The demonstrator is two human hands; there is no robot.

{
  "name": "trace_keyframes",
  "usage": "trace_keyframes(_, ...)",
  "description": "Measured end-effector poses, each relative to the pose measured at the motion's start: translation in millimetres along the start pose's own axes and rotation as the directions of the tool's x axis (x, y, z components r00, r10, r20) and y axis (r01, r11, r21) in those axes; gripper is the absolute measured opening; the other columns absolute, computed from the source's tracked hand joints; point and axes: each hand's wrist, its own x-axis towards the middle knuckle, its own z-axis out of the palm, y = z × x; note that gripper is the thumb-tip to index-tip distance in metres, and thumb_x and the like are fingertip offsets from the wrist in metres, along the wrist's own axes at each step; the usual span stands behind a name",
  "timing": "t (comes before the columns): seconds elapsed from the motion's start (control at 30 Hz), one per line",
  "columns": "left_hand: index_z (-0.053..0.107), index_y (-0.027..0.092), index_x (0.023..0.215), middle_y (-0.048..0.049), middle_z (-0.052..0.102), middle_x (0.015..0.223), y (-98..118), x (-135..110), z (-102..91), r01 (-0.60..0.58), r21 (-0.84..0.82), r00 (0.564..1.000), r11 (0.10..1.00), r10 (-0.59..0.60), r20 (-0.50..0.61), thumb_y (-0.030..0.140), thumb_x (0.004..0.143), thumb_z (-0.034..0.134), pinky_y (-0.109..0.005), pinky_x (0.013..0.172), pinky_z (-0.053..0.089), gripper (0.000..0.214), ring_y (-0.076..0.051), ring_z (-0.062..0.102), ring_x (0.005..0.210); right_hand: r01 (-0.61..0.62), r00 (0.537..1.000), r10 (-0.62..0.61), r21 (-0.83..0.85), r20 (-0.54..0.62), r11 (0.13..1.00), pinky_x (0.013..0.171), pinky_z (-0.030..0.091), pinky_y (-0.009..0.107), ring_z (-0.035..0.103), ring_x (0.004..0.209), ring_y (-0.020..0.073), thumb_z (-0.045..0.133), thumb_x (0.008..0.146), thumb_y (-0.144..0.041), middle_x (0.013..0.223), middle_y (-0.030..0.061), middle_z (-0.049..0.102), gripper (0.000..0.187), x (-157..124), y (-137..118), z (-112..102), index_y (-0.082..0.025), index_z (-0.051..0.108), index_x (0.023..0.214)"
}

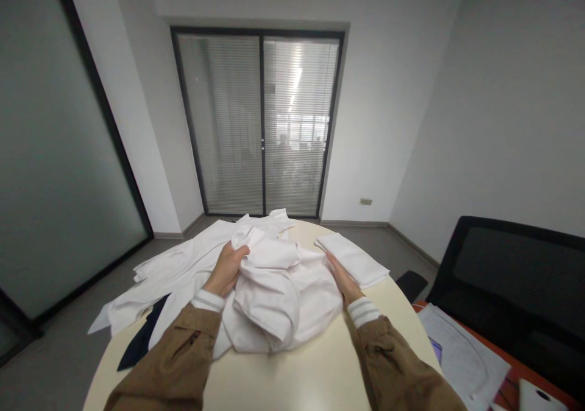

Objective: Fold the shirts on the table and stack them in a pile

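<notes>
The left hand (226, 269) clutches the left folds of a rumpled white garment (269, 295), which lies between the 2 hands, inward from the table's (283, 383) right edge, the right hand (343, 278) touching its right side, grip unclear.

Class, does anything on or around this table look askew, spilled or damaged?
One thing: loose white cloth sticks out past the table at left, looking untidy compared with the neatly folded white cloth at right. I see no spill or damage.

Matt, wrinkled cloth bundle (274, 295), smooth tabletop (283, 380) and mesh chair back (516, 295)
</notes>
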Motion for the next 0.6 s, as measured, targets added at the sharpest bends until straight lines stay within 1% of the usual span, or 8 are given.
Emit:
trace_keyframes(0.07,0.068,0.012,0.096,-0.0031,0.073,0.082,0.7,-3.5,-0.5,0.053,0.017,0.997,0.998,-0.054,0.048,0.011,0.054,0.058,-0.028,0.065,0.052,0.043,-0.024,0.069,0.080,-0.110,0.985,0.107,0.016,0.133,0.994,0.085,0.055,0.041,0.070,0.096,0.0270,0.051,0.087,-0.066,0.101,0.0104,0.075,0.055,-3.5,-1.8,-0.3,-0.023,0.072,0.113)
trace_keyframes(0.2,0.069,0.012,0.101,-0.0070,0.075,0.094,2.6,-3.1,-3.1,0.134,-0.113,0.977,0.985,-0.113,0.179,0.009,0.051,0.059,-0.036,0.077,0.055,0.051,-0.030,0.069,0.092,-0.068,0.963,0.050,0.057,0.264,0.996,0.085,0.054,0.043,0.070,0.094,0.0291,0.071,0.075,-0.055,0.098,0.0098,0.075,0.052,-6.8,-8.2,-1.4,-0.022,0.070,0.115)
trace_keyframes(0.3,0.069,0.013,0.103,-0.0090,0.074,0.101,-1.4,4.7,-4.2,0.088,-0.220,0.991,0.971,-0.063,0.119,0.011,0.056,0.067,-0.037,0.085,0.055,0.047,-0.029,0.068,0.098,0.007,0.966,-0.036,0.117,0.256,0.993,0.090,0.052,0.044,0.069,0.096,0.0292,0.070,0.074,-0.052,0.105,0.0103,0.074,0.052,-5.4,-9.0,-0.9,-0.021,0.069,0.116)
trace_keyframes(0.37,0.067,0.015,0.108,-0.0098,0.073,0.108,-8.5,11.2,-5.4,0.041,-0.216,0.998,0.976,-0.031,0.049,0.015,0.064,0.071,-0.034,0.087,0.054,0.044,-0.026,0.068,0.101,0.083,0.967,-0.099,0.078,0.236,0.994,0.092,0.051,0.045,0.068,0.098,0.0290,0.066,0.077,-0.050,0.107,0.0097,0.074,0.049,-2.6,-6.0,-1.0,-0.020,0.068,0.117)
trace_keyframes(0.43,0.061,0.016,0.120,-0.0121,0.070,0.116,-17.3,15.6,-7.1,0.076,-0.113,0.997,0.991,-0.079,-0.017,0.022,0.071,0.074,-0.031,0.083,0.055,0.051,-0.023,0.068,0.100,0.154,0.959,-0.138,-0.042,0.249,0.987,0.093,0.050,0.046,0.067,0.101,0.0296,0.062,0.078,-0.043,0.107,0.0091,0.074,0.046,0.7,-1.2,-1.7,-0.019,0.069,0.117)
trace_keyframes(0.47,0.055,0.017,0.129,-0.0141,0.068,0.121,-21.5,16.5,-7.9,0.121,-0.037,0.990,0.992,-0.124,-0.061,0.026,0.073,0.076,-0.030,0.080,0.055,0.060,-0.022,0.069,0.099,0.186,0.952,-0.151,-0.111,0.266,0.976,0.094,0.050,0.046,0.065,0.105,0.0299,0.060,0.078,-0.038,0.109,0.0091,0.073,0.045,2.2,1.3,-2.2,-0.019,0.069,0.117)
trace_keyframes(0.53,0.034,0.020,0.147,-0.0191,0.060,0.132,-27.9,15.2,-8.2,0.222,0.118,0.966,0.968,-0.201,-0.163,0.036,0.071,0.081,-0.029,0.072,0.055,0.091,-0.023,0.069,0.097,0.246,0.941,-0.179,-0.218,0.285,0.945,0.100,0.047,0.045,0.060,0.117,0.0290,0.057,0.075,-0.030,0.121,0.0095,0.069,0.050,4.2,5.3,-3.1,-0.020,0.066,0.124)
trace_keyframes(0.6,0.013,0.022,0.155,-0.0231,0.054,0.139,-30.8,10.9,-6.2,0.279,0.272,0.955,0.921,-0.236,-0.179,0.047,0.065,0.085,-0.030,0.069,0.054,0.118,-0.025,0.070,0.096,0.257,0.950,-0.193,-0.265,0.245,0.929,0.108,0.041,0.044,0.052,0.129,0.0270,0.059,0.074,-0.026,0.138,0.0108,0.058,0.063,4.0,7.0,-3.2,-0.021,0.057,0.137)
